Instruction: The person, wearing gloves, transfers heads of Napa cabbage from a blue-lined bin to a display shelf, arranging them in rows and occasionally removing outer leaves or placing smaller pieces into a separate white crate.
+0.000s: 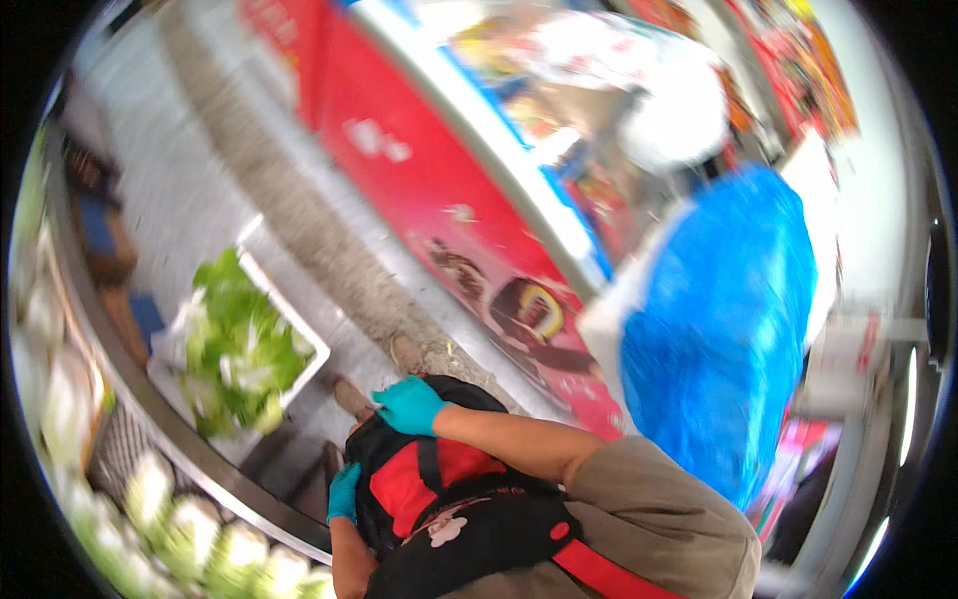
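Observation:
My right hand (410, 406), in a teal glove, hangs in front of the black and red apron (479, 517). Its fingers look loosely apart, and nothing shows in them. At the apron's left side is my left hand (344, 494), gloved the same; its fingers are partly hidden, so their pose cannot be told. Ahead and to the left of both hands, a white crate (299, 374) stands low down with leafy green lettuce (243, 352) heaped in it. Neither hand touches the crate.
A red chest freezer (419, 187) with printed pictures runs along the right. Beside it bulges a large blue plastic bag (718, 337). Several Chinese cabbages (191, 528) line a metal-edged display stand (187, 457) at left. Grey floor (165, 150) extends ahead; much is blurred.

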{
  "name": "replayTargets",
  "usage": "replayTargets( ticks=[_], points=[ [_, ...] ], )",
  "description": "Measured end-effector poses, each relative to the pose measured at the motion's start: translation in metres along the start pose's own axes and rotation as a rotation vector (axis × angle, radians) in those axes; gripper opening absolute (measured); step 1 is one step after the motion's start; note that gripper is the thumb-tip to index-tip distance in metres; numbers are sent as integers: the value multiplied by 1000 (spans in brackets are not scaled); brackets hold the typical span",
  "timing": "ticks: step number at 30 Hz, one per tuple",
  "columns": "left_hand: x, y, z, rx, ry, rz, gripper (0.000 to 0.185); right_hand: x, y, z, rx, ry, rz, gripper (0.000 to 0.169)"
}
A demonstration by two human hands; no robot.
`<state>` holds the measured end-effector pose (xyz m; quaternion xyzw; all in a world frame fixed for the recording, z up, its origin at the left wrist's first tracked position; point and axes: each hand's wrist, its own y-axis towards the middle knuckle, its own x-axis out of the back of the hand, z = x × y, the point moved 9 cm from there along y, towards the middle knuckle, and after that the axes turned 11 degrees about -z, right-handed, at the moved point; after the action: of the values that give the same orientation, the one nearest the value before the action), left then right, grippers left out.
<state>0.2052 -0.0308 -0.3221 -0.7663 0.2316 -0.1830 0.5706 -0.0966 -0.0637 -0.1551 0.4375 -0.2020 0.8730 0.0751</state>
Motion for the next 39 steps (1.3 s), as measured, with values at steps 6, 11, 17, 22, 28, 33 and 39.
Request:
replayTargets(
  ticks=[6,11,17,22,28,33,39],
  points=[
    [-28,-72,-240,-541,290,94,28,180,-35,74,-74,302,-271,39],
    [19,-12,-351,-924,274,-265,49,360,-190,114,32,346,-704,43],
    [-44,-64,-348,-724,448,-60,45,488,-465,59,-374,255,-987,37],
    [-151,-118,-296,-628,523,39,39,465,-688,-54,-1028,74,-1032,61],
    [-290,-170,-263,-675,735,157,42,396,-687,-141,-1019,238,-513,90],
    [-353,-201,-251,-804,794,315,39,379,-677,-165,-1081,318,-54,105],
    [-328,-200,-209,-746,751,199,32,396,-662,-144,-848,307,-272,77]
  ],
)
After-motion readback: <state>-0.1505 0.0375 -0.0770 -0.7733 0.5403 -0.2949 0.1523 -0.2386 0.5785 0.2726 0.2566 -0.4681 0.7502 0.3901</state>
